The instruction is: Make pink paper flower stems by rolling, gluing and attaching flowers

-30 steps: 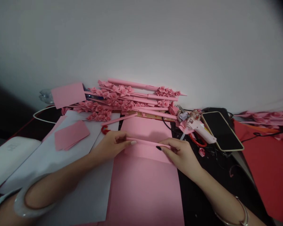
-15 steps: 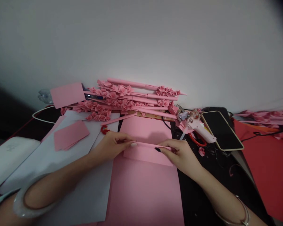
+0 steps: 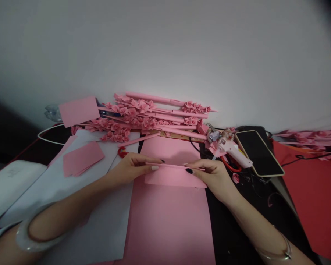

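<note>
My left hand (image 3: 132, 167) and my right hand (image 3: 211, 175) pinch the two ends of a small pink paper piece (image 3: 174, 176), whose top edge is rolled or folded over. The piece is held just above a large pink sheet (image 3: 168, 221) lying on the table in front of me. A white bangle sits on my left wrist and a thin metal one on my right.
Against the wall lies a pile of pink paper rolls and paper flowers (image 3: 151, 116). A pink-white glue gun (image 3: 231, 149), red scissors (image 3: 228, 163) and a phone (image 3: 259, 152) lie to the right, red paper (image 3: 314, 191) beyond. White sheets (image 3: 71, 191) and pink cards (image 3: 81, 158) lie left.
The paper piece has been lifted and turned a little towards me, so more of its flat face shows. My fingers have shifted along its rolled top edge.
</note>
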The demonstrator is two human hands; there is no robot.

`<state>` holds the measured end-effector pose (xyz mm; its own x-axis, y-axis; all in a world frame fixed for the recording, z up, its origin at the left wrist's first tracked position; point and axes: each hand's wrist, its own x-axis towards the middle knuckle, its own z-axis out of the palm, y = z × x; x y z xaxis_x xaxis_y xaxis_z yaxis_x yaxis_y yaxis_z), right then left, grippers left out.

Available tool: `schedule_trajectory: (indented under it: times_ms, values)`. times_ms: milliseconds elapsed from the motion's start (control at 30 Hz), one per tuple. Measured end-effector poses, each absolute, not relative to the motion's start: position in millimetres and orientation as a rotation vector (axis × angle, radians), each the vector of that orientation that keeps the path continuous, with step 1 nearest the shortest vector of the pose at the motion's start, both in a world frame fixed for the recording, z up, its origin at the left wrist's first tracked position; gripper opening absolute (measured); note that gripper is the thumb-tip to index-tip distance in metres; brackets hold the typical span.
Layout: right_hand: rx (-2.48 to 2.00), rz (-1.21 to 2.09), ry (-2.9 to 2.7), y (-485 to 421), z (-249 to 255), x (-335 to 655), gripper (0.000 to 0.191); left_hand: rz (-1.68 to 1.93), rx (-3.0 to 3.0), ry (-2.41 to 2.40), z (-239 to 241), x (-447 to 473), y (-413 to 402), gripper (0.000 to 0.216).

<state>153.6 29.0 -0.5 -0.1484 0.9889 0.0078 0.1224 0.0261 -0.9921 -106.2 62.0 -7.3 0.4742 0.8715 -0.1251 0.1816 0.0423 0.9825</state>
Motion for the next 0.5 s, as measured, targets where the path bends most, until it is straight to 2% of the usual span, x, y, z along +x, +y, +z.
schedule_trajectory:
  times_ms: [367,500]
  values:
    - [-1.148,1.406,-1.294,30.4,2.0,155.2,0.007,0.715,1.359,0.829,-8.2,-112.4,65.7,0.017]
    - [-1.262,1.464,-1.260,30.3,-0.9,155.5,0.024,0.658,1.567,1.010,-4.2,-109.0,62.8,0.019]
